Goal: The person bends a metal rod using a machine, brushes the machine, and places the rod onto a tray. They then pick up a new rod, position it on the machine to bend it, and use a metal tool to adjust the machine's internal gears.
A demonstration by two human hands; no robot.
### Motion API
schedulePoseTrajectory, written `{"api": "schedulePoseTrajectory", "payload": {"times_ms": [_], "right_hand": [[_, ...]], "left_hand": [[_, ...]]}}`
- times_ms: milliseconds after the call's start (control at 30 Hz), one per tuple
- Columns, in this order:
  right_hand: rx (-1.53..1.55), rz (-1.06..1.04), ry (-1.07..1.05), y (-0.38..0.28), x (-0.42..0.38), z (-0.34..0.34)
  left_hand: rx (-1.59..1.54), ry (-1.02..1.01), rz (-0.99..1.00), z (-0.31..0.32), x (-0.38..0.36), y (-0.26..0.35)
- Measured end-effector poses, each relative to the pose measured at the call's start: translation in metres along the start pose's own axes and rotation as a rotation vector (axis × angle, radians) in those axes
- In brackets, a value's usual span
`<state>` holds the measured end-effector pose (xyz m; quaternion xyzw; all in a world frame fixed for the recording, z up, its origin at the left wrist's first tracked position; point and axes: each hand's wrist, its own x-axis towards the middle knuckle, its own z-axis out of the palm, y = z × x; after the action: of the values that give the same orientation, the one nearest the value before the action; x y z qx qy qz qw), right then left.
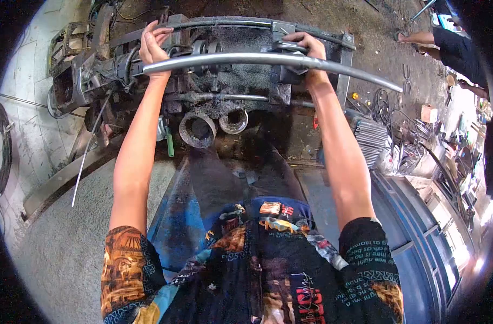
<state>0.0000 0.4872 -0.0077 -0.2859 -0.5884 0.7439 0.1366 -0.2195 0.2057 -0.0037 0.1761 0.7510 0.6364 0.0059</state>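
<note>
A long, slightly curved metal tube [241, 58] lies across the view above a greasy machine, passing over both of my wrists. Near the tube's left end is my left hand [156, 47], its fingers raised and apart, with no grip on the tube. My right hand [310, 49] is at the machine's right side, fingers curled on a dark metal block [293, 74] that the tube partly hides. Two long rods [225, 23] run along the machine, and dark round rollers sit between them on the left.
Below the machine are two metal cups [198, 129] and a green-handled tool [170, 144]. A ribbed motor housing [369, 141], cables and loose scrap lie at the right. Another person [456, 48] is at the upper right. A thin rod [90, 154] slants down at the left.
</note>
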Motion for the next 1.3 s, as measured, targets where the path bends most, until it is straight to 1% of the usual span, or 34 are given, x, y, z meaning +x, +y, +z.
{"api": "schedulePoseTrajectory", "payload": {"times_ms": [67, 100, 167, 267, 300, 333, 400, 533, 667, 733, 867, 933, 967, 1033, 1067, 1133, 1167, 1200, 1233, 1267, 1300], "right_hand": [[-0.285, -0.430, -0.022, 0.015, 0.004, 0.000], [-0.288, -0.425, -0.020, 0.014, 0.003, 0.001], [-0.372, -0.581, -0.045, 0.009, 0.003, 0.001], [-0.363, -0.558, -0.027, 0.015, 0.006, -0.002], [-0.319, -0.469, -0.033, 0.015, 0.006, -0.003], [-0.320, -0.464, -0.034, 0.016, 0.005, -0.004], [-0.345, -0.506, -0.039, 0.016, 0.005, -0.004], [-0.326, -0.523, -0.046, 0.016, 0.007, -0.003], [-0.407, -0.574, -0.058, 0.009, 0.004, -0.002], [-0.319, -0.451, -0.053, 0.011, 0.005, -0.003], [-0.293, -0.429, -0.020, 0.013, 0.003, 0.000], [-0.148, -0.275, -0.018, 0.006, 0.001, 0.003], [-0.147, -0.276, -0.020, 0.001, 0.001, 0.002], [0.000, 0.054, -0.014, -0.015, -0.004, 0.008], [0.001, 0.053, -0.016, -0.013, -0.004, 0.007], [-0.053, -0.060, -0.058, -0.011, -0.002, 0.007], [-0.052, -0.064, -0.058, -0.011, 0.000, 0.006], [-0.055, -0.019, -0.026, -0.012, -0.002, 0.007], [-0.057, 0.023, 0.007, -0.013, -0.003, 0.010], [-0.122, -0.061, 0.041, -0.015, -0.005, 0.012], [-0.123, -0.065, 0.078, -0.013, -0.006, 0.014]], "left_hand": [[-0.005, 0.008, -0.024, 0.000, -0.002, 0.001], [-0.020, 0.015, -0.032, 0.000, -0.002, 0.000], [-0.035, 0.030, -0.042, 0.001, 0.001, -0.002], [-0.021, 0.001, -0.032, 0.001, 0.002, -0.004], [-0.022, 0.003, -0.036, 0.000, 0.003, -0.004], [-0.028, 0.009, -0.042, 0.000, 0.002, -0.004], [-0.035, 0.010, -0.047, 0.001, 0.003, -0.003], [-0.044, 0.013, -0.026, 0.001, 0.002, -0.003], [-0.021, 0.007, -0.012, 0.001, 0.002, -0.004], [-0.031, 0.012, -0.023, 0.001, 0.003, -0.004], [-0.035, 0.017, -0.033, 0.002, 0.002, -0.005], [-0.032, 0.014, -0.023, 0.001, 0.003, -0.006], [-0.027, 0.013, -0.015, 0.002, 0.003, -0.007], [-0.006, 0.019, -0.017, 0.002, 0.002, -0.005], [0.015, 0.024, -0.020, 0.003, 0.002, -0.003], [0.024, 0.029, -0.009, 0.002, 0.004, -0.005], [0.044, 0.015, -0.018, 0.002, 0.005, -0.004], [0.065, -0.002, -0.028, 0.001, 0.003, -0.004], [0.090, -0.020, 0.005, 0.001, 0.003, -0.003], [0.092, -0.024, 0.010, 0.000, 0.002, -0.001], [0.126, -0.020, 0.033, -0.001, 0.001, 0.001]]}}
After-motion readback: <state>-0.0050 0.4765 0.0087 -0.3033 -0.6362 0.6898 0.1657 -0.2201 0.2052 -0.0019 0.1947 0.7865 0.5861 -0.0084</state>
